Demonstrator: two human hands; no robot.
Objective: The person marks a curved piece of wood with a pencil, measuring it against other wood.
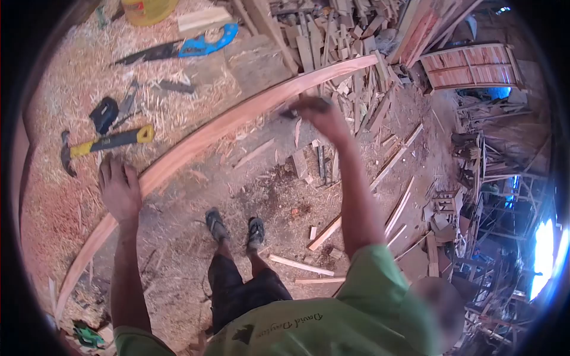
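A long reddish plank (237, 115), bowed in this wide lens view, runs along the near edge of the workbench. My left hand (120, 187) lies over the plank toward its left part, fingers stretched onto the bench. Just beyond those fingertips is a claw hammer (110, 142) with a yellow and black handle. My right hand (320, 118) is beside the plank's near edge, toward its right end. Its fingers are closed round a small dark object (289, 113), somewhat blurred, whose kind I cannot make out.
A blue-handled handsaw (208, 41), a black tape measure (104, 115) and a yellow bucket (148, 10) are on the shaving-strewn bench (249, 65). Offcuts (326, 231) and sticks litter the floor near my feet. Scrap wood (332, 35) is heaped past the plank's right end.
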